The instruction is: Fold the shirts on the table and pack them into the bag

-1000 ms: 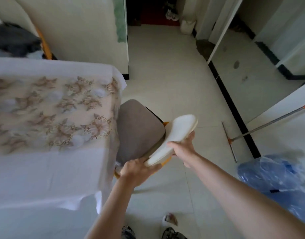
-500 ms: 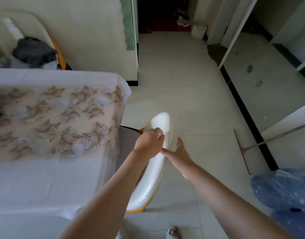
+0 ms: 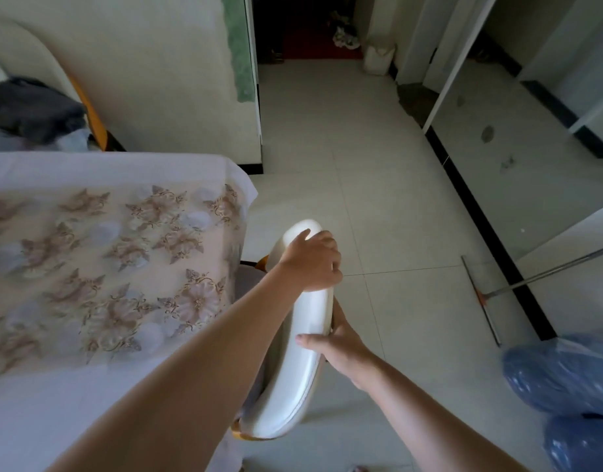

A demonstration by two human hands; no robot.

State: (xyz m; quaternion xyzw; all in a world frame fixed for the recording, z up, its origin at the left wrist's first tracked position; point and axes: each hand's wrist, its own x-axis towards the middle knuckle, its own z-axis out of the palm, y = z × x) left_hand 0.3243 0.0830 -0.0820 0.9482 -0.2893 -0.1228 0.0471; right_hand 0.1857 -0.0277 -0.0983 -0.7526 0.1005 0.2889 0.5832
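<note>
Chair [image 3: 293,376] beside the table [image 3: 89,386], held at its white back by both hands: left hand [image 3: 310,260] curled over the top edge, right hand [image 3: 341,345] clamped on the side edge, thumb in front. No shirt shows on the visible part of the table; dark clothes [image 3: 31,110] lie heaped at far left, and a blue bag [image 3: 565,379] sits on the floor at right. Risk: if swung carelessly, the chair may snag the hanging tablecloth [image 3: 177,240] and drag it, or tip.
</note>
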